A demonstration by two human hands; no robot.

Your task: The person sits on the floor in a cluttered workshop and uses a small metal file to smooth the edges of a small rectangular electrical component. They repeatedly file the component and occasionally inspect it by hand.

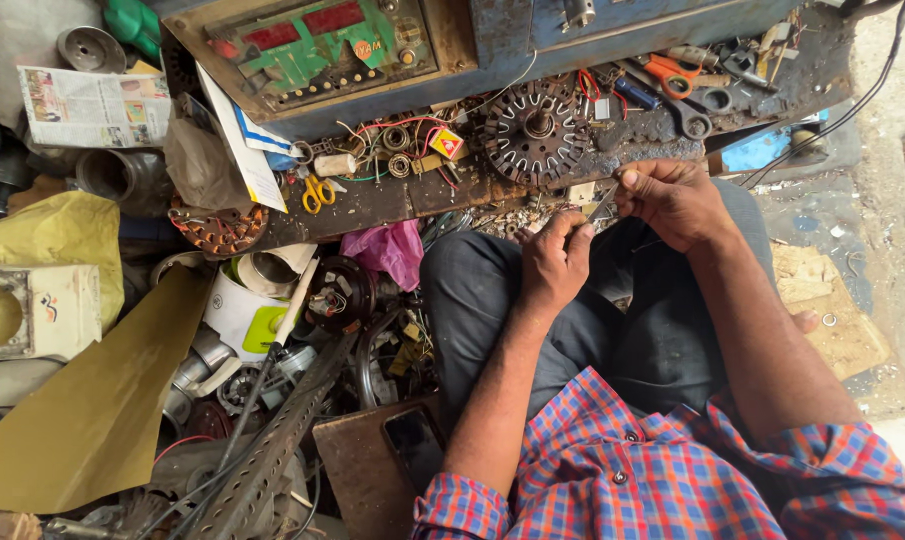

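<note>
My left hand (558, 258) and my right hand (670, 200) meet above my knees, just in front of the cluttered workbench edge (393, 200). Between them runs a thin grey strip or blade (603, 205), pinched at one end by my left fingers and at the other by my right fingers. What exactly the strip is cannot be made out. A round dark stator core with slotted teeth (536, 130) lies on the bench directly beyond my hands.
Orange-handled scissors (673, 75), spanners and small yellow scissors (318, 192) lie on the bench. A copper-wound coil (221, 228), a motor part (341, 295), a slotted metal bar (273, 450), a phone (413, 445) and brown paper (93, 400) crowd the left floor.
</note>
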